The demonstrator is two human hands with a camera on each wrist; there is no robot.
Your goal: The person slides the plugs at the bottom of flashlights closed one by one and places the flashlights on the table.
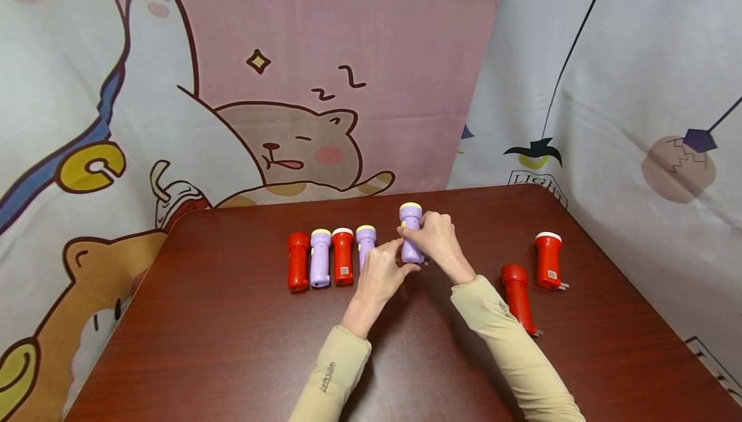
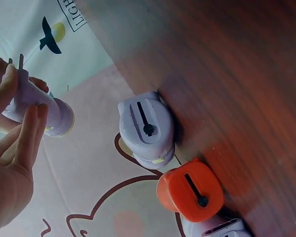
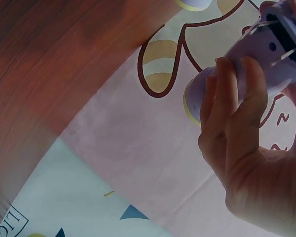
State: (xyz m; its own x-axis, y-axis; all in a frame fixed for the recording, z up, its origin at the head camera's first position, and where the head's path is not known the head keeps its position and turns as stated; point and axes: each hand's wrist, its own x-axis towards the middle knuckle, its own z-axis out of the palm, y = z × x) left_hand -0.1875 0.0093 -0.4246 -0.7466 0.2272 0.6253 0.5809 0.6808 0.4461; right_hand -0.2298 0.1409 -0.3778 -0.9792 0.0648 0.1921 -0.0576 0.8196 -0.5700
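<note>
My right fingers [image 3: 227, 84] curl round the purple flashlight [image 1: 411, 216], held over the surface [image 1: 232, 325] right of the flashlight row [image 1: 342, 254], seemingly steadying it while my left fingers [image 2: 27, 143], partly curled, pinch it near the exposed plug prongs [image 2: 21, 61]

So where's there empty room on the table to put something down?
Left of the row of four flashlights, the table is bare to its edge. The front is bare too, left of the left sleeve. There's room between the right hand and the far-right red flashlights. It's crowded along the row, with the left hand at its right end.
</note>
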